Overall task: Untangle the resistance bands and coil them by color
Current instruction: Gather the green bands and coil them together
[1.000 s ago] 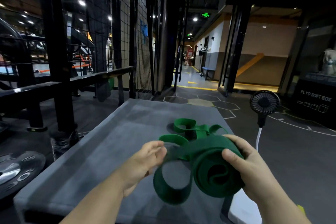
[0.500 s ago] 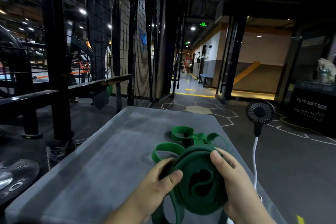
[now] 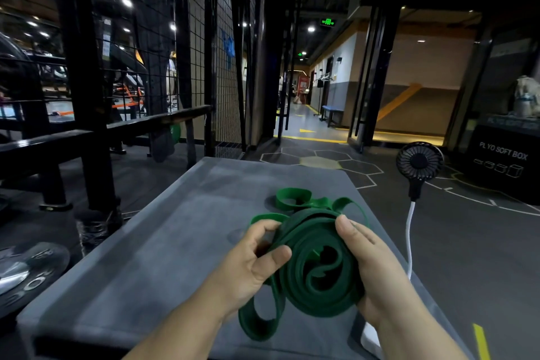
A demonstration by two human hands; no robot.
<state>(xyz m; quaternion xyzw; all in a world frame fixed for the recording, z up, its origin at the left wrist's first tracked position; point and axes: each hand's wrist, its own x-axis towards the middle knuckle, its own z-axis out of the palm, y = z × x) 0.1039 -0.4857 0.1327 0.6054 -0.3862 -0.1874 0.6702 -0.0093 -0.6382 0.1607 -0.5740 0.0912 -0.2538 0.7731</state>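
head-worn camera, facing forward and down, close over grey platform (image 3: 163, 242)

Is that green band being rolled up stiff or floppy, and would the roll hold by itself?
Likely floppy: a free loop sags below the coil. Probably unrolls if released; left hand and right hand both grip it.

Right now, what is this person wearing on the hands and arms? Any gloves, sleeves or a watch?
Nothing that shows. The left hand and right hand are bare, with no gloves and no rings in view. The left forearm and right forearm are bare too, with no sleeve, watch or wristband down to the picture's bottom edge.
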